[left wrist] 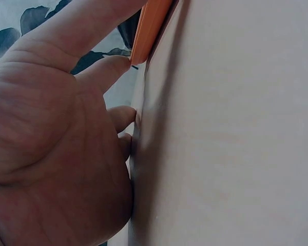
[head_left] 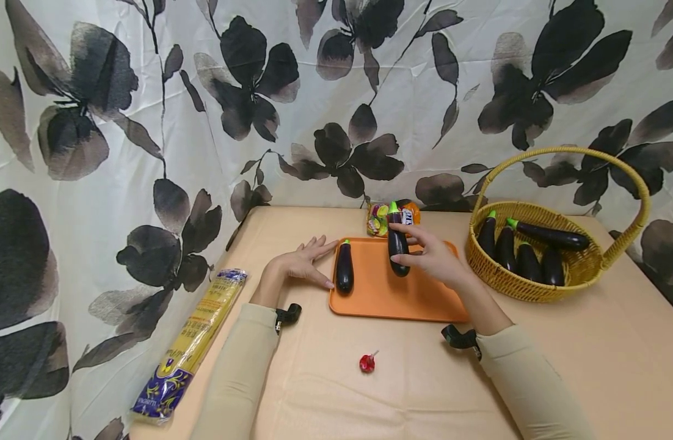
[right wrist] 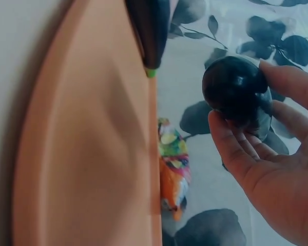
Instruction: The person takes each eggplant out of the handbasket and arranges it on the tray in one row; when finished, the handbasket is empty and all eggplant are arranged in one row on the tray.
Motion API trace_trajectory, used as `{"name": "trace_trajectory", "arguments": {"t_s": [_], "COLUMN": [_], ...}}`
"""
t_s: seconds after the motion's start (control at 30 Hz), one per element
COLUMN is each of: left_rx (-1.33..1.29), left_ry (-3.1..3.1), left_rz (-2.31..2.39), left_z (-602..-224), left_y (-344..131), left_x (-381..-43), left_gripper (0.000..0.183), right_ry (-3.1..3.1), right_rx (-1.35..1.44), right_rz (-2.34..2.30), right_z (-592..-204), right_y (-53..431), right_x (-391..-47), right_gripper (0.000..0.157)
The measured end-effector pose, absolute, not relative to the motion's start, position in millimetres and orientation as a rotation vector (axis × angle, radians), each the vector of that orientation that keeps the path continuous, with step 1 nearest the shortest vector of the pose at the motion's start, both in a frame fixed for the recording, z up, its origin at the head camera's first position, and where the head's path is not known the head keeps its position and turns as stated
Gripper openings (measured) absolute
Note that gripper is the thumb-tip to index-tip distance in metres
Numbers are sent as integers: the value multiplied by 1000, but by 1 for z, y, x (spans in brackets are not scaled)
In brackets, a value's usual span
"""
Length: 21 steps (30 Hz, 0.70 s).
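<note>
Place: indoor tabletop, home or studio unclear
Backdrop: floral fabric hung close behind
Food: eggplants, wicker basket

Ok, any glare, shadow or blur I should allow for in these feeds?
Head view: brightest, tray edges clear; left wrist: dim, with a dark band of shadow on the table beside the left hand; right wrist: slightly hazy, a small highlight on the held eggplant, snack bag soft.

Yellow packet, colourful bag, lettering unreadable
</note>
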State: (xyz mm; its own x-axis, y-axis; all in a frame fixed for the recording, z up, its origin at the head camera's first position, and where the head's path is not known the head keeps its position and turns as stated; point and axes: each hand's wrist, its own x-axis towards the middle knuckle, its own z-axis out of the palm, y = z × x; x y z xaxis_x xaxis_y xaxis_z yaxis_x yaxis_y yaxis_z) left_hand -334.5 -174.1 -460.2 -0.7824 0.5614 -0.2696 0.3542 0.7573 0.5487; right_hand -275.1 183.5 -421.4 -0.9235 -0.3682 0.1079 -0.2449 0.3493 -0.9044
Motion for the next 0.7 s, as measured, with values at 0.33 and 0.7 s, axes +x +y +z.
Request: {"name": "trace_trajectory", "arguments": {"t_s": [0.33, 0.7], "left_rx": [687, 684], "left_ry": [2538, 2538], "left_rz": [664, 673], "left_z": [-463, -464], "left_y": [-175, -174], "left_x": [-336, -335], "left_gripper": [122, 123], "right_ry": [2504, 2505], "right_rx": [-552, -600], "right_rz": [-1512, -1387], "right_z": [-433, -443], "right_y": [168, 157], "right_x": [-274, -277], "right_gripper": [66, 69]}}
